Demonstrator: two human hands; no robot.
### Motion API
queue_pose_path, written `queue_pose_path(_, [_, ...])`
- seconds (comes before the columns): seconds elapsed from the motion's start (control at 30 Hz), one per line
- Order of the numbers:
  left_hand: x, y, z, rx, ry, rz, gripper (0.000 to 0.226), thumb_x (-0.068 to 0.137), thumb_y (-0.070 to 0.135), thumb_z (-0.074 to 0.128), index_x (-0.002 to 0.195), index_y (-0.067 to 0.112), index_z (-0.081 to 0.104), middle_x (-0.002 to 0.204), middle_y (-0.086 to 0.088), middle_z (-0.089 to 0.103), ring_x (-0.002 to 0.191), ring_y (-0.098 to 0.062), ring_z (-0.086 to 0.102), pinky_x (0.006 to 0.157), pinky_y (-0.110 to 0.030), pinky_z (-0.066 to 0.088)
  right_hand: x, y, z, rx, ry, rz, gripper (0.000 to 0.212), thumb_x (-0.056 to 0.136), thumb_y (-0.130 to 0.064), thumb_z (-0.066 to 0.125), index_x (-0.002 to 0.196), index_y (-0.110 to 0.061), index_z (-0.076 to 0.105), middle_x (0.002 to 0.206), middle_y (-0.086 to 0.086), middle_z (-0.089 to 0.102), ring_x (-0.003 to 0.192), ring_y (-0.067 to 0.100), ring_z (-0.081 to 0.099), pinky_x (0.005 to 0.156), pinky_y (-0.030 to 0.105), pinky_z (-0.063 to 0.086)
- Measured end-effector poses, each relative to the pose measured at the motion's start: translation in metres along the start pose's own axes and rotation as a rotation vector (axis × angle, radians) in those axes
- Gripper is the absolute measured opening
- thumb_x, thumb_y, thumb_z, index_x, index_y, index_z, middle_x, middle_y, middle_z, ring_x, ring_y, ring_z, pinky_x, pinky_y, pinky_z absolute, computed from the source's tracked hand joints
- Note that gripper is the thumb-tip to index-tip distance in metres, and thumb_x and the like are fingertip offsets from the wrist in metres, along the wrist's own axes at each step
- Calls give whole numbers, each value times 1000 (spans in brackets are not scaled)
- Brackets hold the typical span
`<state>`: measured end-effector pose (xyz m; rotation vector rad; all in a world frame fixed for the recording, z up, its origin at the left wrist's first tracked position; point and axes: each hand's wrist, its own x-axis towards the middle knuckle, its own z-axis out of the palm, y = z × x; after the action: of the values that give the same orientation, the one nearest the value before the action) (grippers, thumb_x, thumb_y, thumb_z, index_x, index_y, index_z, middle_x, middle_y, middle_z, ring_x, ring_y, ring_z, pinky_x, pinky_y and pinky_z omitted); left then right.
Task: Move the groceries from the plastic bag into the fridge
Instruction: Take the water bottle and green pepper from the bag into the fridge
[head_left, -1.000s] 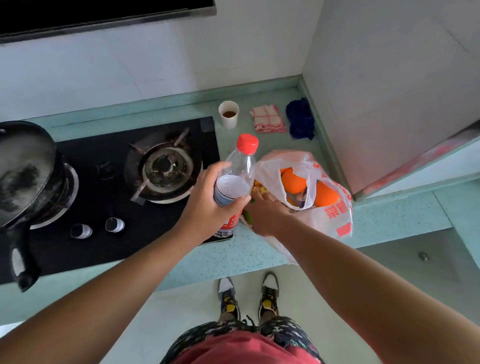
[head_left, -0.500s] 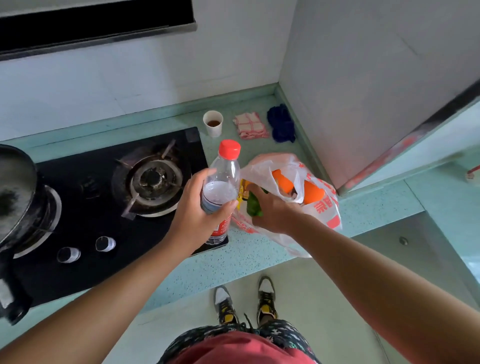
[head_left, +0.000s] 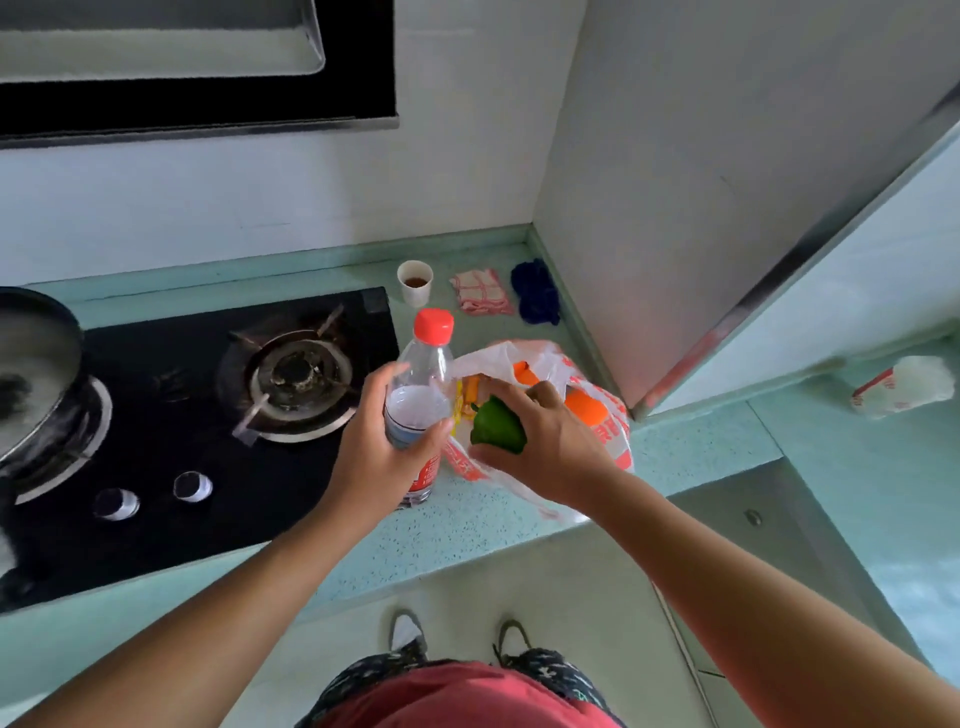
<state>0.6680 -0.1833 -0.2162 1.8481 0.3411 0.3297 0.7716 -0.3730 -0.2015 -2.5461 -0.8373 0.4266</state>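
Observation:
A white plastic bag (head_left: 597, 395) with red print lies open on the green counter. Oranges (head_left: 587, 408) and a yellow packet (head_left: 467, 395) show inside it. My left hand (head_left: 384, 441) grips a clear water bottle (head_left: 423, 374) with a red cap, held upright just left of the bag. My right hand (head_left: 545, 447) holds a green pepper (head_left: 496, 426) just above the bag's mouth. The fridge (head_left: 727, 182) stands at the right, its grey side against the counter, with the pale door's edge (head_left: 831, 270) toward me.
A black gas hob (head_left: 208, 415) with a dark pan (head_left: 31, 364) fills the counter's left. A paper cup (head_left: 415, 283), a pink checked cloth (head_left: 480, 293) and a blue cloth (head_left: 535, 293) lie at the back. A white package (head_left: 901, 387) sits far right.
My right hand has come up out of the bag with the green pepper. The left hand still holds the bottle upright. The camera has tilted up and right.

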Motion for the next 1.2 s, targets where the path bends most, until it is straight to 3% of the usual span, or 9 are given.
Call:
queue_pose_path(0.13, [-30, -1, -7, 15, 174, -62, 72, 75, 52, 74, 137, 39, 40, 129, 9, 58, 115, -9, 61, 98, -42, 53, 4, -14, 6, 3, -70, -139, 73, 79, -71, 61, 141, -49, 30, 121, 3, 45, 91, 29, 60, 78, 48, 59])
queue_pose_path(0.3, [-91, 6, -1, 28, 442, -154, 69, 79, 38, 78, 138, 37, 41, 122, 15, 61, 109, -5, 63, 91, -29, 54, 0, -26, 15, 7, -128, -350, 74, 81, -71, 57, 144, -47, 28, 130, 3, 47, 104, 31, 59, 86, 46, 56])
queue_pose_path(0.4, [-139, 12, 9, 44, 654, -224, 68, 75, 44, 77, 133, 36, 43, 113, 20, 63, 101, 0, 65, 81, -17, 53, -16, -38, 22, -3, -170, -488, 73, 84, -64, 60, 147, -46, 31, 133, -2, 49, 107, 28, 59, 87, 41, 54])
queue_pose_path(0.5, [-194, 15, 18, 71, 836, -286, 65, 79, 37, 80, 131, 36, 42, 113, 20, 61, 102, -1, 64, 80, -18, 55, -38, -59, 34, 9, -278, -636, 72, 84, -62, 62, 147, -47, 31, 132, -6, 46, 105, 23, 60, 88, 37, 52])
queue_pose_path(0.57, [-237, 19, 23, 106, 952, -318, 69, 77, 44, 78, 133, 33, 41, 118, 15, 57, 107, -6, 61, 85, -18, 54, -59, -78, 44, 27, -371, -729, 71, 83, -62, 63, 145, -49, 32, 130, -8, 44, 103, 21, 60, 89, 38, 53])
queue_pose_path(0.8, [-392, 38, 61, 76, 1336, -451, 76, 71, 60, 70, 135, 37, 37, 125, 12, 57, 112, -12, 60, 91, -28, 54, -166, -139, 89, 24, -568, -1094, 66, 84, -60, 66, 141, -49, 35, 126, -11, 44, 100, 17, 59, 87, 38, 53])
queue_pose_path(0.93, [-473, 59, 91, 73, 1543, -521, 68, 80, 46, 74, 135, 39, 34, 123, 19, 55, 111, -11, 60, 91, -28, 50, -242, -164, 115, 23, -679, -1273, 66, 85, -58, 65, 142, -47, 34, 130, -9, 44, 102, 17, 59, 87, 36, 54])
queue_pose_path(1.03, [-536, 73, 120, 76, 1675, -573, 67, 85, 31, 75, 138, 35, 34, 129, 14, 53, 114, -14, 57, 93, -27, 48, -309, -172, 137, 19, -770, -1384, 66, 84, -59, 65, 141, -48, 34, 128, -7, 45, 101, 17, 59, 85, 37, 55])
queue_pose_path(1.2, [-656, 97, 180, 95, 1877, -618, 66, 86, 31, 74, 138, 33, 35, 126, 12, 56, 108, -13, 62, 81, -12, 49, -438, -170, 166, -5, -891, -1528, 65, 85, -60, 64, 141, -47, 34, 127, -6, 46, 99, 18, 59, 84, 35, 55])
